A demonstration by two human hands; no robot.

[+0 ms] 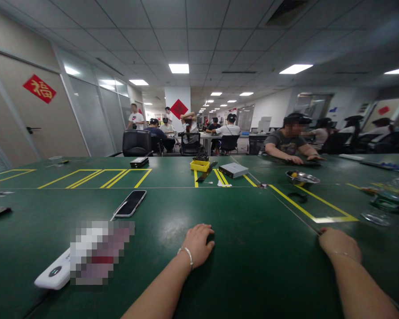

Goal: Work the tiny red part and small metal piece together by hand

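Observation:
My left hand (199, 243) lies palm down on the green table (246, 274), fingers stretched forward and the thumb apart, holding nothing. A pale bangle (186, 257) circles that wrist. My right hand (339, 243) rests on the table to the right, by the seam between tabletops; its fingers are mostly hidden behind the back of the hand, so I cannot see what, if anything, is in them. Left of my left hand lies a phone (131, 204) with a white cable, and nearer me a white device (55, 270) beside a blurred-out patch.
Farther back are a yellow bin (200, 165), a grey box (233, 170), a black box (139, 162) and a metal bowl (302, 178). Yellow tape (335, 219) marks the table. Clear plastic items (375, 218) lie far right. A person (287, 139) sits across the table.

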